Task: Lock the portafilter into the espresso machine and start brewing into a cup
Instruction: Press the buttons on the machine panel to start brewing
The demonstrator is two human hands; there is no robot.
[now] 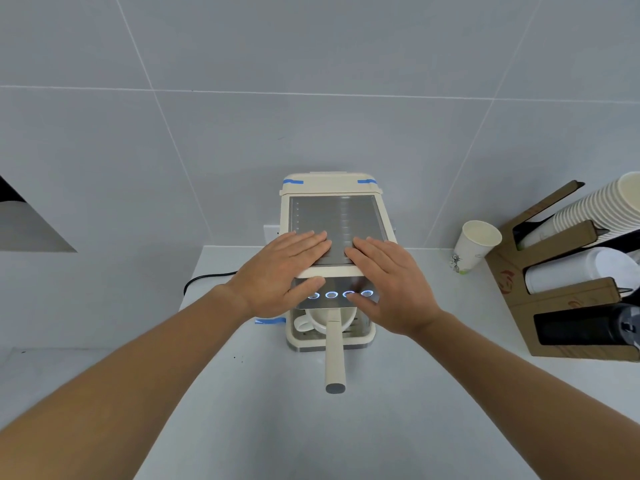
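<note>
Resting flat, fingers spread wide, both the left hand (282,271) and right hand (388,282) cover the espresso machine (332,209); no writing legible.

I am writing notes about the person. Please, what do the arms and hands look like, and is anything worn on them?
Both forearms are bare up to the frame edge: no sleeves show. The left hand and the right hand carry no gloves, rings, watch or bracelets, and no markings are visible.

Counter (398,427): we see pale grey, by tiled wall.
On it: machine (334,216) ctr; paper cup (474,245) & cardboard rack (568,299) to rt; cord (207,279) left.
</note>
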